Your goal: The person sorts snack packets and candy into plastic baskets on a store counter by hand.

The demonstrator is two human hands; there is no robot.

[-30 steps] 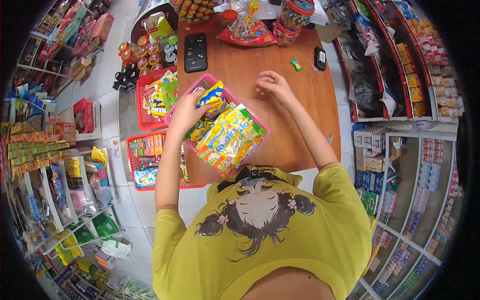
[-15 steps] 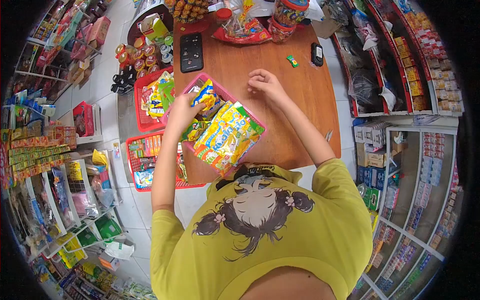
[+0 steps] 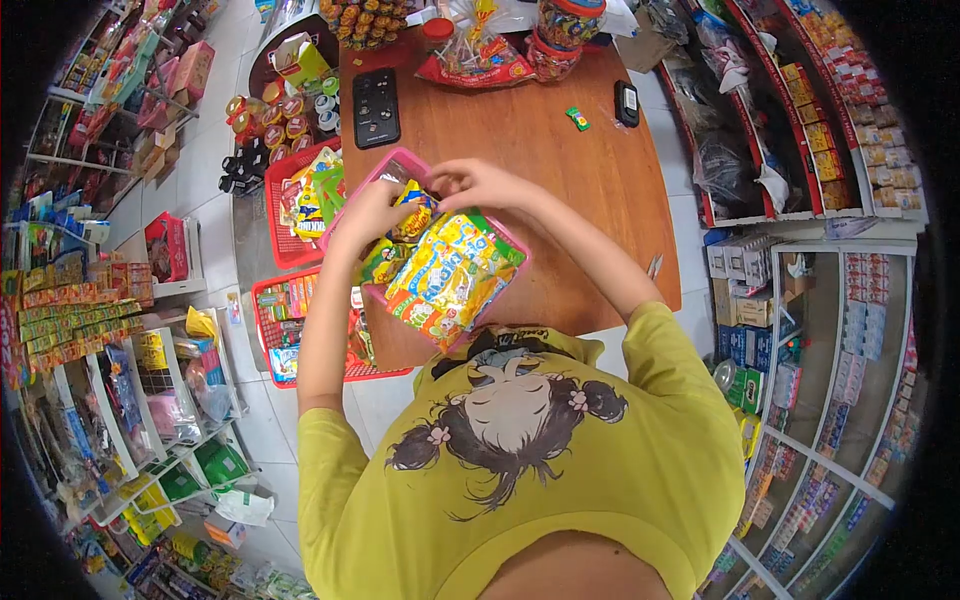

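A pink basket (image 3: 514,238) stands tilted on the wooden table, filled with yellow, white and blue snack packets (image 3: 455,270). My left hand (image 3: 372,215) reaches over its left side, fingers and thumb closed on a blue-and-yellow snack packet (image 3: 414,212). From the right, my right hand (image 3: 480,185) comes over the basket's far corner. Its fingers are curled but apart, close to that same packet, and I see nothing held in them. Below my left hand lies a green-and-yellow packet (image 3: 384,262), partly covered.
On the table (image 3: 590,220) are a black phone (image 3: 376,108), a small green packet (image 3: 577,119), a black device (image 3: 626,104), a bag of lollipops (image 3: 478,55) and jars (image 3: 555,65). Red baskets (image 3: 283,255) of goods sit to the left. Stocked shelves (image 3: 830,330) line both sides.
My right hand has moved left from above the bare table to the basket's far edge, near the blue-and-yellow packet. The packet sits more upright and lower under my left hand.
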